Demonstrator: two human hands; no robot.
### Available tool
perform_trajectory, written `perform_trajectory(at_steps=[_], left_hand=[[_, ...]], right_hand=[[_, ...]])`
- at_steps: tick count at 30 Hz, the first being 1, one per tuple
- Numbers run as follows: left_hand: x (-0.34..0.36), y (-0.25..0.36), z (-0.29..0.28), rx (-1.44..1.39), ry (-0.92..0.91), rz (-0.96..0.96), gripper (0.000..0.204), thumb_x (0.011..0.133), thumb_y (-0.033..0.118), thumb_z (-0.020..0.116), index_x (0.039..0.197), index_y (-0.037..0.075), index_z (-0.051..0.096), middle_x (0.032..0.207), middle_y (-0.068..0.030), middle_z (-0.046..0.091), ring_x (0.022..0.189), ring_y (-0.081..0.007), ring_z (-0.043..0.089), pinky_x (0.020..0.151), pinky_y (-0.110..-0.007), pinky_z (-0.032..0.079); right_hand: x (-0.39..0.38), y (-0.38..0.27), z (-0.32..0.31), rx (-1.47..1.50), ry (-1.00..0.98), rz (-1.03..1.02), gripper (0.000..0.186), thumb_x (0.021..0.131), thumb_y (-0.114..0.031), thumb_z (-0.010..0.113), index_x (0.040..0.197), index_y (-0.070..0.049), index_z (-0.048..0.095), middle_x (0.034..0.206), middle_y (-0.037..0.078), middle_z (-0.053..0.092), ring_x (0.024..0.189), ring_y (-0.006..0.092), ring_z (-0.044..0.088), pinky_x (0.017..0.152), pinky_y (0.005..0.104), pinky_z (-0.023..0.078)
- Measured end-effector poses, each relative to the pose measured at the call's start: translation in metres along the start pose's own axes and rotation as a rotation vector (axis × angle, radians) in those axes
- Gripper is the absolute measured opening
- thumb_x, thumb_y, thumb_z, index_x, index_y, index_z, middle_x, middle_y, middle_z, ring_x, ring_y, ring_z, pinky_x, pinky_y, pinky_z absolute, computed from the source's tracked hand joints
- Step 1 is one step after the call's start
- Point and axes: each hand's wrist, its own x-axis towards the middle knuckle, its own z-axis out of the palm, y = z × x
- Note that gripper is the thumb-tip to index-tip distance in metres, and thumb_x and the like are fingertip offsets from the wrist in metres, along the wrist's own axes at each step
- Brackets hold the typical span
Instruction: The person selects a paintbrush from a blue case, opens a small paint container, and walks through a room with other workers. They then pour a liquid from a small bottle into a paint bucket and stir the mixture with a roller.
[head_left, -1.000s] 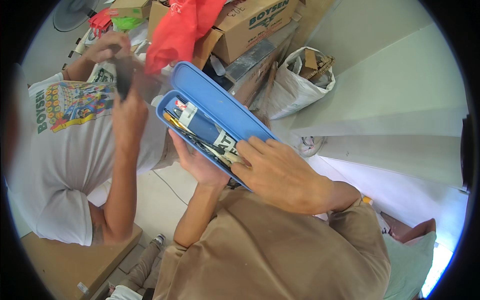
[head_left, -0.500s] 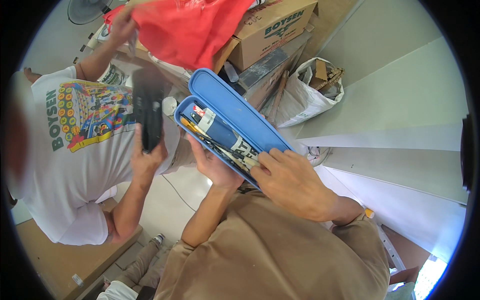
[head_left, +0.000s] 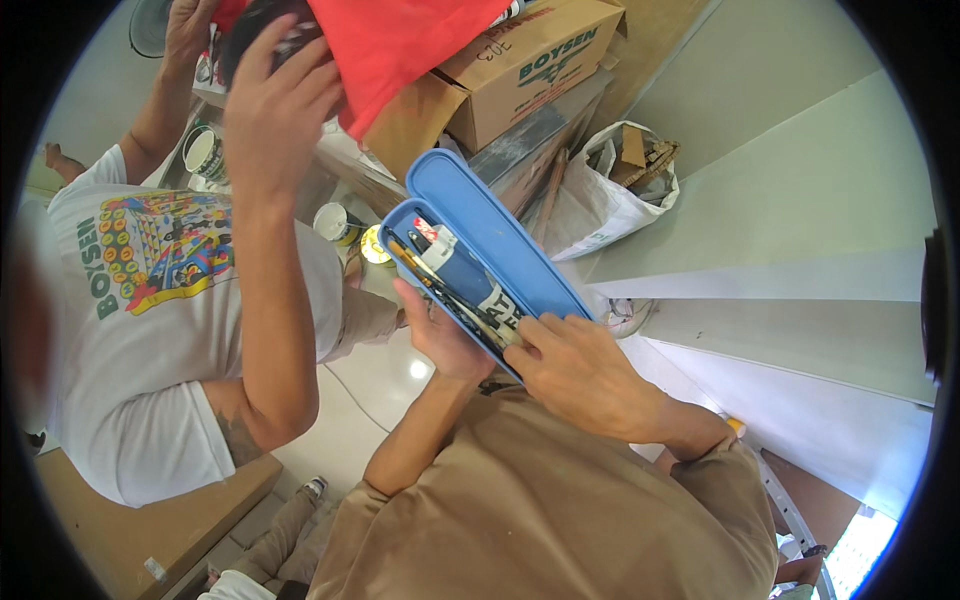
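A long blue plastic case (head_left: 393, 211) lies tilted in front of me with its lid (head_left: 480, 205) swung back to the right. Inside are several thin paintbrushes (head_left: 438, 283), a dark blue piece with a white printed label (head_left: 462, 272) and a small red-and-white item (head_left: 427, 229). My left hand (head_left: 447, 338) supports the case from its left side, thumb up along the wall. My right hand (head_left: 578, 372) is closed over the near end, fingers curled at the rim beside the brush ends; its fingertips are partly hidden.
At left, a co-worker in a white printed shirt (head_left: 150, 350) holds a dark object (head_left: 262, 40) near a red cloth (head_left: 400, 50). Beyond the case stand a cardboard box (head_left: 530, 75), a white sack of scraps (head_left: 600, 205) and paint pails (head_left: 335, 222). A wall panel (head_left: 760, 190) rises at right.
The co-worker's hand has lifted the dark object up and away toward the red cloth. The case sits slightly lower and further right in view; both my hands keep their hold.
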Motion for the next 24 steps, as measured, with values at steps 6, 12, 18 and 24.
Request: perform_trajectory(at_steps=[6, 12, 18, 24], left_hand=[[-0.006, 0.0, -0.015, 0.163, 0.045, -0.092, 0.075, 0.098, 0.058, 0.045, 0.147, 0.002, 0.042, 0.142, -0.0211, 0.056, 0.127, -0.0372, 0.059, 0.111, -0.05, 0.044], [-0.021, -0.003, -0.025, 0.166, 0.036, -0.325, 0.053, 0.079, 0.004, 0.056, 0.131, -0.001, 0.05, 0.111, -0.0144, 0.065, 0.1, -0.0262, 0.068, 0.088, -0.041, 0.058], [-0.02, -0.006, -0.026, 0.241, 0.088, -0.335, 0.058, 0.073, -0.006, 0.053, 0.129, 0.001, 0.045, 0.105, -0.0144, 0.063, 0.09, -0.0258, 0.07, 0.078, -0.041, 0.063], [-0.016, 0.001, -0.013, 0.247, 0.113, -0.405, 0.057, 0.072, -0.005, 0.054, 0.127, 0.002, 0.046, 0.1, -0.0128, 0.062, 0.084, -0.0252, 0.071, 0.075, -0.04, 0.064]], right_hand=[[0.014, 0.004, -0.011, 0.271, 0.14, 0.009, 0.013, 0.084, -0.009, 0.068, 0.097, -0.008, 0.068, 0.092, 0.009, 0.056, 0.084, 0.0275, 0.06, 0.071, 0.0396, 0.047], [0.064, 0.038, -0.015, -0.041, 0.368, -0.075, 0.023, 0.085, -0.011, 0.066, 0.106, -0.01, 0.074, 0.096, 0.007, 0.053, 0.094, 0.0252, 0.055, 0.075, 0.0372, 0.043], [0.085, 0.048, -0.023, -0.294, 0.273, -0.203, 0.021, 0.081, -0.017, 0.067, 0.099, -0.01, 0.074, 0.098, 0.007, 0.054, 0.1, 0.0238, 0.053, 0.076, 0.0357, 0.041], [0.096, 0.063, -0.047, -0.37, 0.052, -0.292, 0.019, 0.077, -0.019, 0.072, 0.094, -0.01, 0.075, 0.094, 0.007, 0.059, 0.101, 0.0232, 0.056, 0.079, 0.0359, 0.043]])
